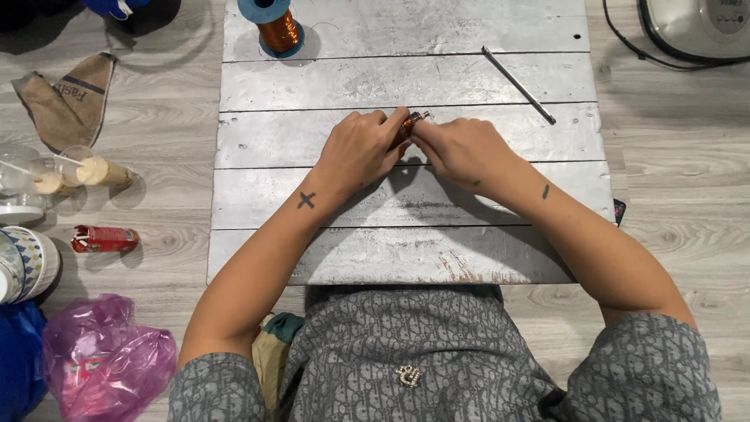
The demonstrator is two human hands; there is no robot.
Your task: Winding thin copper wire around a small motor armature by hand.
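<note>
Both hands meet over the silver board [312, 133], wrists bent inward: left hand [359, 148] and right hand [461, 148] pinch a small copper coil [409, 125] between their fingertips.

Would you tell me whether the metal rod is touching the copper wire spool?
Apart. The head view shows the metal rod lying at the board's right, and the copper wire spool standing at its top left, with bare board between them.

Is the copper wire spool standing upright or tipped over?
Upright: the copper wire spool stands on its blue flange on the board.
</note>
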